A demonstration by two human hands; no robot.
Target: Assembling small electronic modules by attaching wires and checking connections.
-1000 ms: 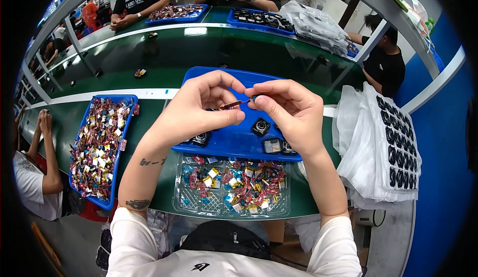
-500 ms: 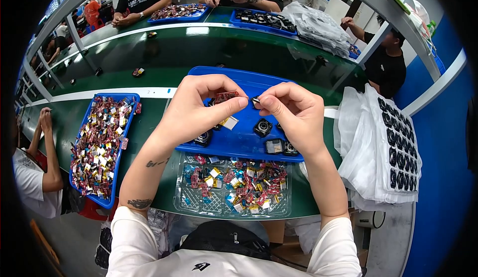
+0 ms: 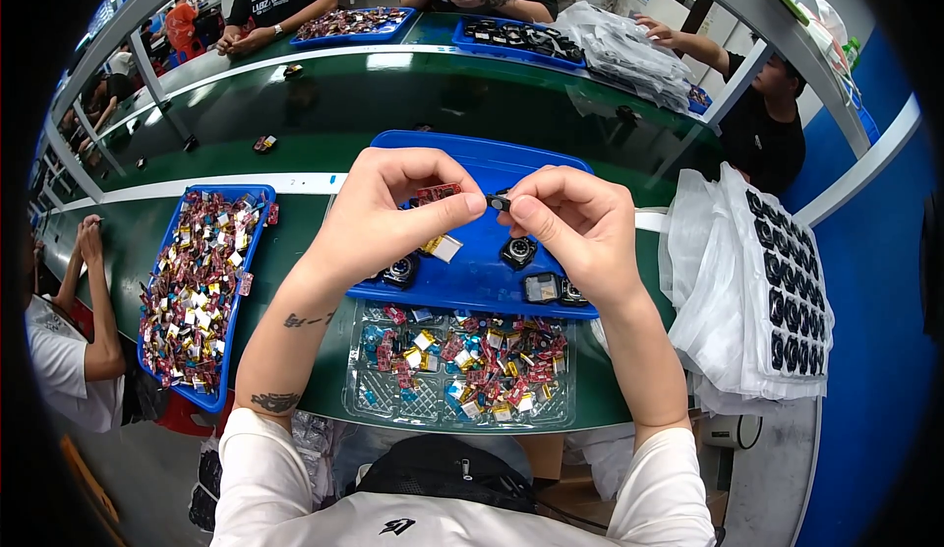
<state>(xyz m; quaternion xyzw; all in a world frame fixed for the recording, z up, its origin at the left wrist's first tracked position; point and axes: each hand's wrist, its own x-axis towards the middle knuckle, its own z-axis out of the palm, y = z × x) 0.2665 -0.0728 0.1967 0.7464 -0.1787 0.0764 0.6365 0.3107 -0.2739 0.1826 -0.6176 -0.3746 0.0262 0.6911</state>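
A: What is being held, and where?

B: Over the near half of the blue tray point(image 3: 462, 286), a red circuit board point(image 3: 438, 193) is pinched by the left hand point(image 3: 388, 212), with a white-and-yellow battery point(image 3: 442, 248) seen just below it. A small dark part point(image 3: 500, 202) is gripped between thumb and fingers by the right hand point(image 3: 580, 227), close beside the left fingertips.

A: How much appears done?

B: This piece is judged to be midway: both items are in hand, and whether the dark part is joined to the board cannot be made out. In the blue tray, 4 black cases point(image 3: 517, 251) can be counted; their contents cannot be told. Much seems left, since many loose boards point(image 3: 482, 370) are held in the clear tray point(image 3: 393, 404) at the blue tray's near edge, and more are heaped in the long tray point(image 3: 232, 335) to its left.

A: And compared with 0.5 s earlier?

B: The dark part has been turned, so that a broader dark face is shown. The battery has been shifted slightly leftward. The 4 cases have been left in place.
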